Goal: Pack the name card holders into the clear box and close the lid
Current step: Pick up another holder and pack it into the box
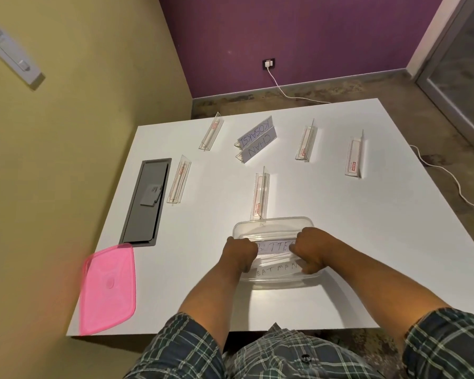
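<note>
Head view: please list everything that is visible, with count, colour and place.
clear box: one, transparent, near table edge, open
name card holders in box: at least two, clear, handwritten cards
name card holders on table: seven, clear; two at the far middle show names
lid: one, pink, near-left corner, overhanging the edge
table: one, white
cable hatch: one, grey, left side of table
wall socket: one, purple wall, white cable plugged in
left hand: in box, gripping a holder
right hand: in box, gripping the same holder
</note>
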A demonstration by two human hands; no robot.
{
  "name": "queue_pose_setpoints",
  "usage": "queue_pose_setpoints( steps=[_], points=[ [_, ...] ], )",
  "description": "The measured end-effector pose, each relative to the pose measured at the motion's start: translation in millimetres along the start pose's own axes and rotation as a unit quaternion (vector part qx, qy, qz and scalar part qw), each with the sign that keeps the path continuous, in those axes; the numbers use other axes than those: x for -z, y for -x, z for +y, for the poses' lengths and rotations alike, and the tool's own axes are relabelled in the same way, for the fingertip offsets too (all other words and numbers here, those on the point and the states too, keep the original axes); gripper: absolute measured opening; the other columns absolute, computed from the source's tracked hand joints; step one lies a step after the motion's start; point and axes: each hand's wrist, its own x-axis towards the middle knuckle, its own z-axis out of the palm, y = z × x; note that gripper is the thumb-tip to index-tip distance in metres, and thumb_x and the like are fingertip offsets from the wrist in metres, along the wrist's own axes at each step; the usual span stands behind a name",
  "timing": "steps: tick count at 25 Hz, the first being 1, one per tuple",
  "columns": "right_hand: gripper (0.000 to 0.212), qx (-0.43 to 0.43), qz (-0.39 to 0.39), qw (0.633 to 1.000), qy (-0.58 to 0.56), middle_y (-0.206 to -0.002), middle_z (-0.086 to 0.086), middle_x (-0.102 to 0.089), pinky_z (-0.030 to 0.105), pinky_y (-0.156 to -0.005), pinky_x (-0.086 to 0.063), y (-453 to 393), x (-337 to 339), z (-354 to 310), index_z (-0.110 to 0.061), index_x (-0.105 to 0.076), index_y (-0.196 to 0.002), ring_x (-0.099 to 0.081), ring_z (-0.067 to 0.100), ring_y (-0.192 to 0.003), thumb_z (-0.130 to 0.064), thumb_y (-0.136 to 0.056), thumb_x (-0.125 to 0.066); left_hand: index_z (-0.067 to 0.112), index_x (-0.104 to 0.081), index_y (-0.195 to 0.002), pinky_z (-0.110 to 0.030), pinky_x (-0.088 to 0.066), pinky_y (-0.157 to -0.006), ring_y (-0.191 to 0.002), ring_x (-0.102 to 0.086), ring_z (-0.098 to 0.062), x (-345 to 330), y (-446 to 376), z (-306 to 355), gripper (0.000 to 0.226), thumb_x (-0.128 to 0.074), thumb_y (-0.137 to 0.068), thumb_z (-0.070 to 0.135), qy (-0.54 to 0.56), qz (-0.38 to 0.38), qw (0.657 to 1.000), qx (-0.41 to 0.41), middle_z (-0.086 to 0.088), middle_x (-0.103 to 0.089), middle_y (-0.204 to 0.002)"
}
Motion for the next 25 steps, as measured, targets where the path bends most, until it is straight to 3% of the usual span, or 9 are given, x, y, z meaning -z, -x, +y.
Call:
queue_pose_setpoints(
  steps=[7, 12, 17, 20, 22, 25],
  points=[
    [0.037, -0.041, -0.112, 0.993, 0.003, -0.110, 0.008, -0.072, 0.037, -0.087, -0.057, -15, 15, -22, -0.013, -0.066, -0.114, -0.071, 0.030, -0.097, -0.031, -0.082, -0.069, 0.017, -0.067, -0.108, -0.037, -0.041, -0.095, -0.100, -0.068, -0.027, -7, 4, -2, 0.025, -0.066, -0.084, 0.012, -0.017, 0.023, 1.000, -0.002, -0.005, -0.070, -0.109],
    [0.028, -0.030, -0.105, 0.994, 0.017, -0.109, 0.008, -0.073, 0.035, -0.083, -0.056, -20, 7, -26, -0.014, -0.069, -0.110, -0.071, 0.030, -0.096, -0.027, -0.086, -0.064, 0.017, -0.068, -0.106, -0.036, -0.043, -0.091, -0.097, -0.068, -0.028, -5, 3, -4, 0.024, -0.070, -0.081, 0.017, -0.005, 0.031, 1.000, -0.004, -0.006, -0.071, -0.107],
    [0.024, 0.000, -0.136, 0.990, 0.026, -0.108, 0.006, -0.074, 0.032, -0.077, -0.048, -29, 6, -26, -0.020, -0.074, -0.102, -0.071, 0.028, -0.098, -0.028, -0.080, -0.074, 0.017, -0.067, -0.102, -0.035, -0.041, -0.086, -0.094, -0.069, -0.028, -3, 1, -4, 0.024, -0.070, -0.078, 0.017, 0.001, 0.019, 1.000, -0.006, -0.005, -0.070, -0.104],
    [0.028, 0.012, -0.114, 0.993, 0.031, -0.107, 0.007, -0.074, 0.032, -0.073, -0.045, -29, 3, -23, -0.018, -0.074, -0.101, -0.071, 0.027, -0.097, -0.035, -0.079, -0.076, 0.016, -0.068, -0.095, -0.035, -0.040, -0.081, -0.091, -0.069, -0.029, -6, -1, -6, 0.025, -0.072, -0.080, 0.036, -0.002, 0.034, 0.999, -0.027, -0.006, -0.072, -0.098],
    [0.036, 0.027, -0.099, 0.994, 0.040, -0.105, 0.007, -0.074, 0.033, -0.073, -0.044, -29, 0, -19, -0.016, -0.073, -0.101, -0.071, 0.028, -0.096, -0.046, -0.082, -0.073, 0.016, -0.069, -0.085, -0.033, -0.039, -0.072, -0.086, -0.069, -0.030, -7, -3, -9, 0.041, -0.061, -0.085, 0.056, 0.029, 0.071, 0.997, -0.026, -0.007, -0.073, -0.090],
    [0.049, 0.057, -0.026, 0.998, 0.029, -0.096, 0.010, -0.074, 0.035, -0.074, -0.048, -28, 3, -5, -0.013, -0.073, -0.094, -0.071, 0.033, -0.089, -0.059, -0.091, -0.054, 0.018, -0.058, -0.059, -0.028, -0.041, -0.061, -0.070, -0.067, -0.028, -4, -3, -13, 0.055, -0.041, -0.087, 0.063, 0.123, 0.173, 0.976, 0.054, -0.004, -0.069, -0.066]
  ],
)
